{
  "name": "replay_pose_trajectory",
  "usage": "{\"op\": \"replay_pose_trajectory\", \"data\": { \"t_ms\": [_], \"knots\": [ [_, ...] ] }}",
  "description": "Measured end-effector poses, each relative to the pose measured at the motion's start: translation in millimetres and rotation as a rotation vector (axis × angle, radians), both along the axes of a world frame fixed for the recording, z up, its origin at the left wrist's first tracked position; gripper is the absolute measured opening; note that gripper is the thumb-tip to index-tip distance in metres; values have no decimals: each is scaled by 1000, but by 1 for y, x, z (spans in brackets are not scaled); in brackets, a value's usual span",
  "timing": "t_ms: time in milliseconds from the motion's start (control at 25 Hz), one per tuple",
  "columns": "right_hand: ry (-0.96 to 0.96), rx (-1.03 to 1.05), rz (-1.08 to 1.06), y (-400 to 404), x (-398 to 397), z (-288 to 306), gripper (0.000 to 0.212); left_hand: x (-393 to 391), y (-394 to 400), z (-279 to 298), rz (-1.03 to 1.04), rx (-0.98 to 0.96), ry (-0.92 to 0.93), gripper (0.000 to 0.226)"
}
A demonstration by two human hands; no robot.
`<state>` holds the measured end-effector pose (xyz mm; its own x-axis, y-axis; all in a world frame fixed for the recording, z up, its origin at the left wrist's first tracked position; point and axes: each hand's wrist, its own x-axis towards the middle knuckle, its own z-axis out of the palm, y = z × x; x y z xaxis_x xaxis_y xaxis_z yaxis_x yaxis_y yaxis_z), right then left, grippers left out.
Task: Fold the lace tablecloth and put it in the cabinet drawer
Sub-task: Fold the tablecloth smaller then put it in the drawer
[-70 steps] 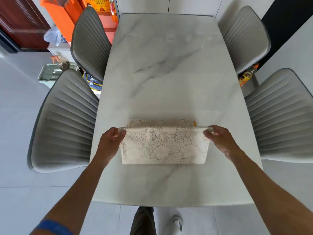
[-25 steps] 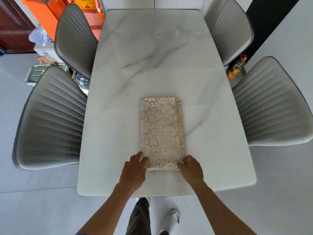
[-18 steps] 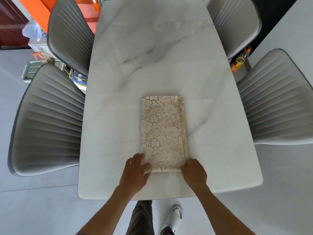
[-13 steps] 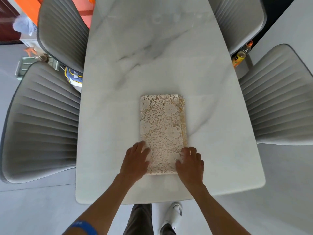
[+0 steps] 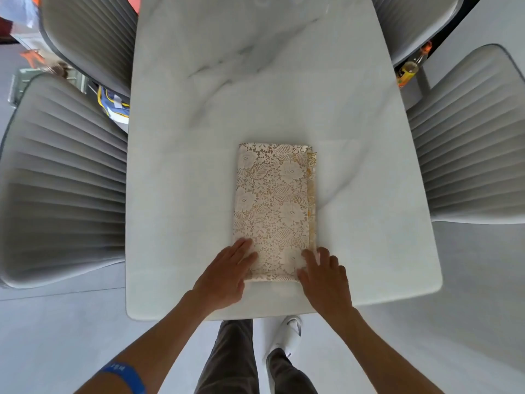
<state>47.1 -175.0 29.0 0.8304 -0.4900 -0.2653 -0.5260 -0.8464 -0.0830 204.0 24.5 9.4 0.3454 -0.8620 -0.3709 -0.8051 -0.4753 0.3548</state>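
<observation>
The cream lace tablecloth (image 5: 272,200) lies folded into a long narrow rectangle on the white marble table (image 5: 199,166), its short end toward me. A yellow under-layer peeks out along its right edge. My left hand (image 5: 225,275) rests flat on the near left corner, fingers spread over the lace. My right hand (image 5: 324,275) lies flat on the near right corner, fingers apart. Neither hand is gripping the cloth. No cabinet or drawer is in view.
Grey ribbed chairs flank the table: two on the left (image 5: 62,177) (image 5: 91,35) and two on the right (image 5: 466,143) (image 5: 412,21). A yellow bottle (image 5: 409,69) stands on the floor between the right chairs. Clutter sits on the floor at the far left.
The cloth went from a wide rectangle held at its far edge to a narrow folded strip lying lengthwise. Both hands slid from its near edge up onto the near corners.
</observation>
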Motion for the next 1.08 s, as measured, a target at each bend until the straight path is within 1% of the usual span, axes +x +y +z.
{"op": "replay_pose_trajectory", "data": {
  "t_ms": [40, 80, 120, 160, 240, 280, 320, 400, 480, 520, 600, 680, 720, 760, 800, 840, 880, 920, 960, 1000, 1040, 1080],
  "knots": [
    [-63, 85, -52, 3, -7, -1, 35, -3, 5, -1, 8, -6, 44, 77],
    [-106, 234, -172, 3, -9, -1, 33, -2, 9, -1, 2, -4, 60, 86],
    [-102, 409, -302, -1, -8, -1, 31, 1, 11, -1, -12, 1, 48, 91],
    [-67, 550, -378, -7, -5, -1, 29, 2, 11, -2, -14, -4, 28, 91],
    [-20, 774, -401, -21, 5, 3, 19, 3, 7, 0, 27, -44, 3, 80],
    [-20, 930, -432, -26, 10, 6, 16, 2, 3, 2, 55, -62, 3, 74],
    [-12, 1070, -468, -31, 14, 11, 22, 1, 1, 2, 74, -75, 8, 71],
    [-11, 1315, -569, -39, 17, 19, 27, 0, 2, 1, 62, -93, 12, 75],
    [-115, 1588, -736, -49, 14, 24, 26, 7, 7, -1, 16, -118, 25, 84],
    [-179, 1712, -824, -53, 13, 25, 27, 12, 7, -1, 18, -146, 46, 85],
    [-274, 1865, -929, -58, 10, 26, 35, 23, 0, -1, 92, -230, 127, 74],
    [-345, 1942, -991, -61, 8, 23, 52, 33, -9, 0, 132, -336, 182, 55],
    [-378, 1899, -950, -60, 7, 24, 60, 36, -12, -1, 117, -371, 170, 48],
    [-388, 1741, -810, -59, 6, 24, 65, 39, -14, 0, 89, -375, 141, 45],
    [-342, 1442, -575, -59, 4, 24, 65, 40, -15, -1, 60, -355, 109, 43],
    [-273, 1034, -311, -59, 2, 21, 61, 42, -15, 0, 38, -320, 90, 43],
    [-208, 616, -111, -61, -1, 17, 57, 45, -14, 0, 18, -284, 85, 44],
    [-182, 323, 6, -65, -3, 13, 55, 47, -14, 1, -4, -254, 93, 45],
    [-197, 195, 75, -69, -2, 9, 51, 50, -13, 2, -16, -226, 117, 48],
    [-237, 211, 112, -72, 0, 7, 47, 53, -14, 5, -3, -200, 166, 49],
    [-285, 385, 87, -76, 4, 8, 42, 58, -14, 9, 43, -171, 246, 48],
    [-333, 657, -13, -80, 9, 10, 37, 63, -17, 14, 123, -145, 341, 42]
  ]
}}
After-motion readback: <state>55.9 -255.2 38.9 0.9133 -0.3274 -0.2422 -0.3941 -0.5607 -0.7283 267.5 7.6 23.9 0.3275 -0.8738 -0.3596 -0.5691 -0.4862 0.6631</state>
